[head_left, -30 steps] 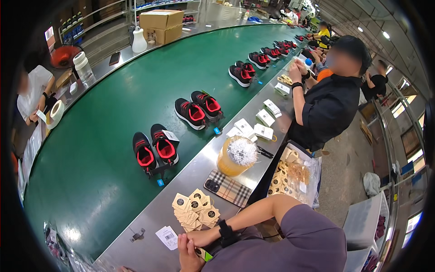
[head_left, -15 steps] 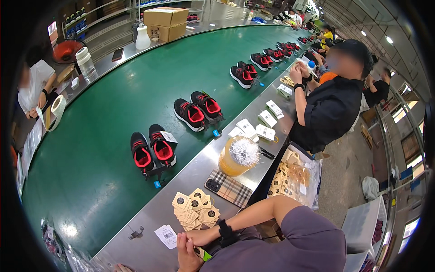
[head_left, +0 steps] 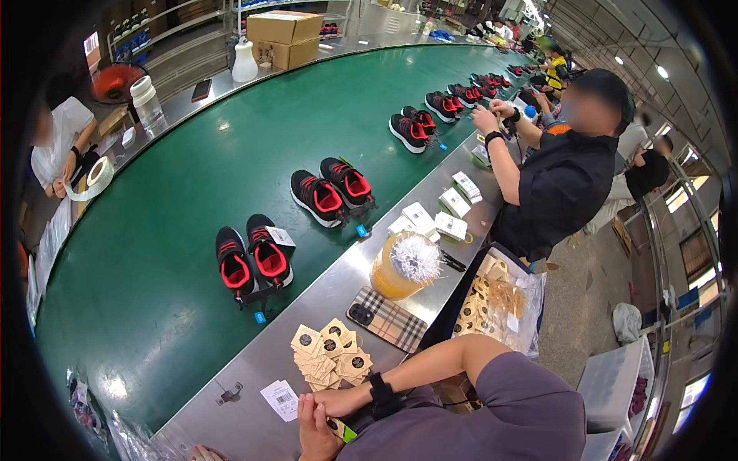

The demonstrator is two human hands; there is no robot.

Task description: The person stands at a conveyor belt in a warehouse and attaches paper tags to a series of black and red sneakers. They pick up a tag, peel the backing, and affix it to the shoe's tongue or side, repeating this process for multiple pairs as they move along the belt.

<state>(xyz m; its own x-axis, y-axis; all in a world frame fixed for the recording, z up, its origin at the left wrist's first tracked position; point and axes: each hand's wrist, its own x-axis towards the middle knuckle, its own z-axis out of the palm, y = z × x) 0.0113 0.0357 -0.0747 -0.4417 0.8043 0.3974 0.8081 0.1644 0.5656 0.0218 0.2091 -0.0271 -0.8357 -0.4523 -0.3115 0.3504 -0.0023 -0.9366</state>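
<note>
My right hand [head_left: 337, 402], with a black band at the wrist, reaches in from the right. Its fingers are closed and meet those of my left hand [head_left: 314, 435] near the bench edge. A tan tag with a bright green corner [head_left: 343, 430] pokes out from my left hand, below the right one. What the right fingertips pinch is hidden. Beside my hands lie white barcode labels [head_left: 280, 399]. Just beyond is a loose heap of square tan tags [head_left: 332, 350], each with a dark round print.
A green conveyor belt [head_left: 184, 165] carries black-and-red shoes [head_left: 247, 265]. Along the metal bench stand a plaid-cased phone [head_left: 388, 316], a yellowish tub of white strings [head_left: 413, 265] and white tag stacks [head_left: 453, 201]. A co-worker in black [head_left: 565, 173] is at the right. Another person's fingers [head_left: 206, 453] show lower left.
The nearer shoes have shifted slightly left and toward me along the belt. The black-clad co-worker's hands have moved left toward the belt. My own hands look nearly still.
</note>
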